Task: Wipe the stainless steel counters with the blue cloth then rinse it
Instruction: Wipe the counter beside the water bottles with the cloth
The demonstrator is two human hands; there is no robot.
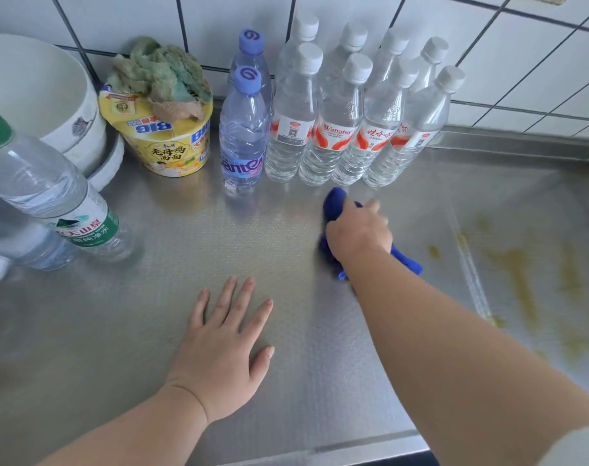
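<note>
My right hand grips the bunched blue cloth, long axis running from the white-capped bottles back toward the yellow-stained smooth zone, on the embossed steel counter; my left hand rests flat, fingers spread.

From my remote seat, I took the noodle cup on the counter as my mark: a crumpled rag lay on top of it, stacked bowls stood just to its left, and two rows of water bottles stood to its right against the tiled wall. Well in front of it and to the right, my right hand pressed on the cloth just before those bottles. My left hand lay flat on the counter nearer me, and another bottle stood to the cup's front left.
</note>
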